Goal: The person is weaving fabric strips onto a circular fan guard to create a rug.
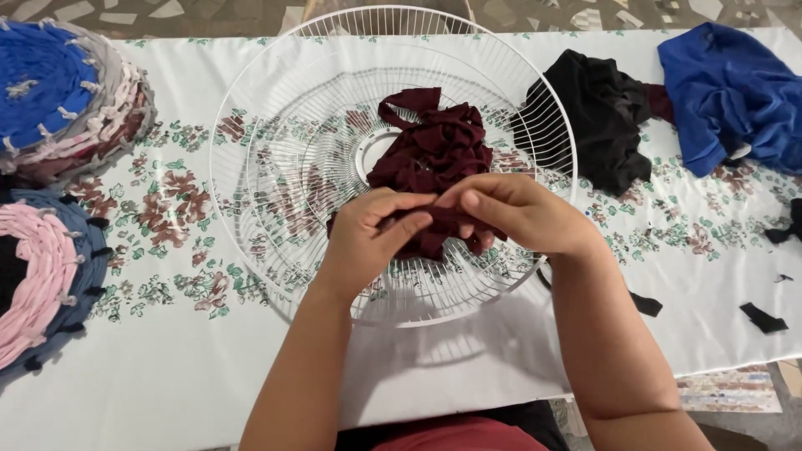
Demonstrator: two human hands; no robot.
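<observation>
While a strip of maroon cloth [430, 154] is pinched by the left hand [368, 238] and right hand [514, 213] over the white fan grille [251, 167], the strip could be snagged on the wires if pulled carelessly

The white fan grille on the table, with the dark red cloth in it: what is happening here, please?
A person works over a white wire fan grille lying on a flowered tablecloth. The left hand and right hand together pinch dark red fabric strips piled in its middle. Round woven mats lie at the left; black cloth and blue cloth at the right.
</observation>
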